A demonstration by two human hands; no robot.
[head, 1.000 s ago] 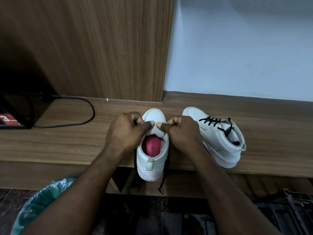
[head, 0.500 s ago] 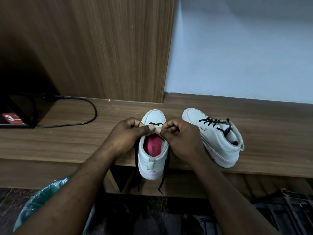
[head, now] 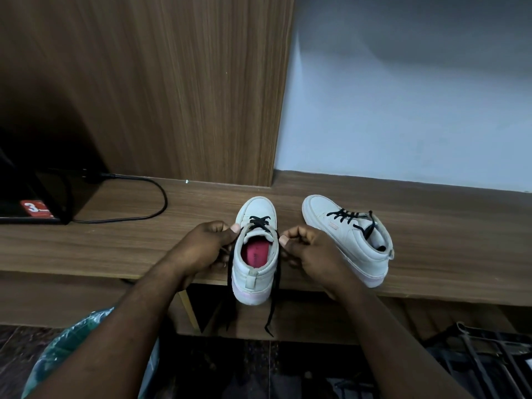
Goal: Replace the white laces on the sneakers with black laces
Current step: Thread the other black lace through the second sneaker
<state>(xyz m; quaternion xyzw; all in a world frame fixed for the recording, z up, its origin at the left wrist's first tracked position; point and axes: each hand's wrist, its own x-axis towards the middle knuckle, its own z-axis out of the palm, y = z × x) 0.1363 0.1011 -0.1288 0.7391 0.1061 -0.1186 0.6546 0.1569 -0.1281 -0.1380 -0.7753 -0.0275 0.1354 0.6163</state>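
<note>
The white high-top sneaker (head: 254, 272) stands heel-near on the brown wooden shelf (head: 115, 249), flanked by the left hand (head: 205, 249) and right hand (head: 313, 254), each pinching 1 end of its thin black lace (head: 259, 223), probably to tension the lower crossings.

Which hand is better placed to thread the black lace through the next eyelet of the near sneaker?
Probably the left hand: its thumb lies against the eyelet edge of the near sneaker, close beside the black lace crossing. The right hand sits lower, beside the collar.
</note>
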